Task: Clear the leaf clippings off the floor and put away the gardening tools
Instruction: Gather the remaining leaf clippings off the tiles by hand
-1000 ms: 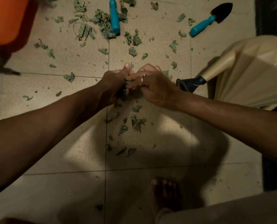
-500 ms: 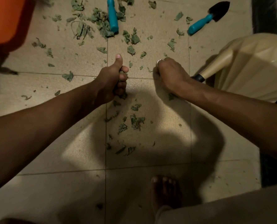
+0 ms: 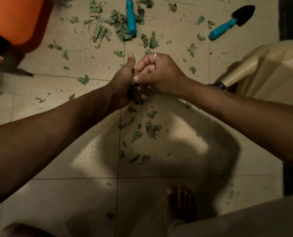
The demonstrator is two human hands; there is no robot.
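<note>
Green leaf clippings (image 3: 151, 129) lie scattered over the beige tiled floor (image 3: 77, 161), thickest at the top around a teal tool handle (image 3: 131, 19). A teal-handled black trowel (image 3: 231, 23) lies at the top right. My left hand (image 3: 123, 86) is a fist with the thumb up, closed on a dark wad of clippings (image 3: 134, 95). My right hand (image 3: 159, 72), with a ring on one finger, touches it and pinches a leaf piece against the wad.
An orange container (image 3: 16, 17) stands at the top left. A beige plastic chair (image 3: 270, 71) with a black-capped leg (image 3: 221, 85) is at the right. My bare foot (image 3: 180, 204) rests on the tiles below the hands.
Half a second ago my right hand was down on the floor to the right of the left fist. It has come back to the fist, bringing a leaf piece to the wad.
</note>
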